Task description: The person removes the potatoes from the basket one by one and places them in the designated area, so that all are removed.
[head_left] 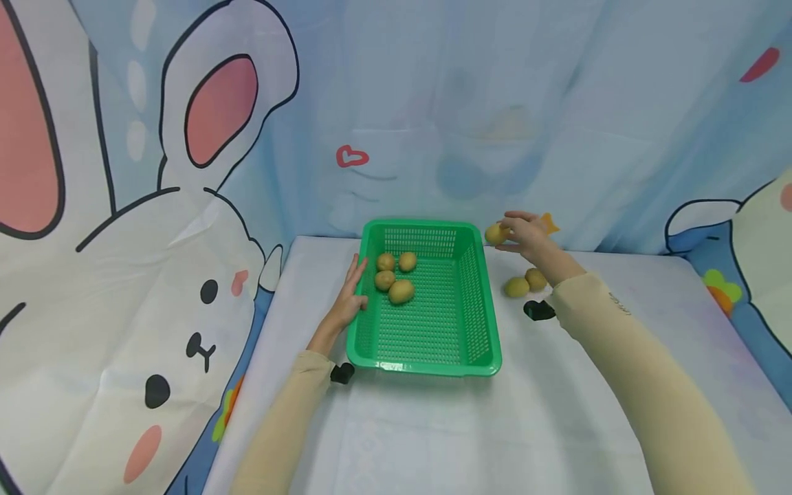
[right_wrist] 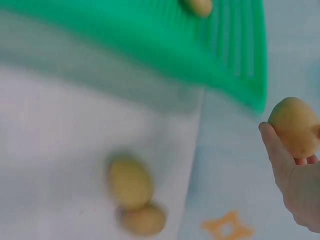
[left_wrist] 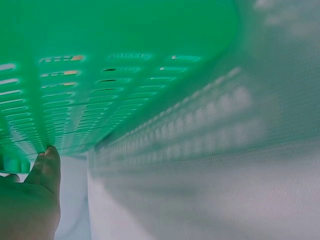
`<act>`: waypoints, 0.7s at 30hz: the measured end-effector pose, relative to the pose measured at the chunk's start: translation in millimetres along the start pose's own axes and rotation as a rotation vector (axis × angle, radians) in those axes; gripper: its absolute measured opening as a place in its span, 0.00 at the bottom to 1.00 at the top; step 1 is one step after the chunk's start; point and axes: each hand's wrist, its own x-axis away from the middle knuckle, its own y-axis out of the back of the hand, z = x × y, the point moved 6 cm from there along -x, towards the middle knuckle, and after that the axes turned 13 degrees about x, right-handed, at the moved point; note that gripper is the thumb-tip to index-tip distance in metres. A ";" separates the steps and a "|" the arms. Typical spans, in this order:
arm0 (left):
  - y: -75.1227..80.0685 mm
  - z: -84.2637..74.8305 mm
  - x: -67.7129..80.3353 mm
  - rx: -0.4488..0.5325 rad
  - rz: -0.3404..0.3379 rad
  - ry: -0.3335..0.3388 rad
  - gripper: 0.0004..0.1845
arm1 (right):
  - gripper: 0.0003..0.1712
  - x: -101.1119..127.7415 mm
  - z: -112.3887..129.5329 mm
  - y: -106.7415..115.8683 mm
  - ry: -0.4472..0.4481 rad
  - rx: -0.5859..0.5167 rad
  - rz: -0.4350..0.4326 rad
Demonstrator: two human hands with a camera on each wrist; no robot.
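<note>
A green plastic basket (head_left: pixel 427 337) with slotted walls stands on the white-covered table. Several potatoes (head_left: pixel 401 291) lie inside it, toward its left side. My left hand (head_left: pixel 346 299) rests against the basket's left wall, fingers extended along the rim; in the left wrist view its fingers (left_wrist: pixel 49 170) touch the slotted side. Past the basket's right back corner, my right hand (head_left: pixel 526 234) holds a potato (right_wrist: pixel 295 127) in the air between thumb and fingers. Below that hand, two more potatoes (head_left: pixel 516 287) lie side by side on the table.
The white cloth (head_left: pixel 421 433) covers the table in front of the basket. Behind the table hangs a blue printed curtain (head_left: pixel 402 89), with a large cartoon rabbit (head_left: pixel 185 289) on the left. Black wrist-camera pieces (head_left: pixel 540 310) show by each sleeve.
</note>
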 end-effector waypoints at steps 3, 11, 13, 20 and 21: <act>0.6 -0.1 0.2 0.000 0.000 -0.001 0.53 | 0.38 -3.9 -21.2 28.9 -0.065 -0.010 -0.073; 8.5 29.4 -9.8 0.008 -0.007 0.003 0.54 | 0.41 3.9 -81.7 86.0 -0.268 -0.068 -0.226; 10.4 37.0 -12.4 0.003 -0.017 -0.001 0.54 | 0.41 6.6 -93.9 93.7 -0.312 -0.076 -0.249; 9.5 37.2 -12.5 0.007 -0.041 -0.018 0.55 | 0.37 6.8 -122.8 110.2 -0.420 -0.163 -0.322; 9.2 36.6 -12.7 0.004 -0.039 -0.019 0.55 | 0.34 6.6 -124.8 112.1 -0.425 -0.171 -0.329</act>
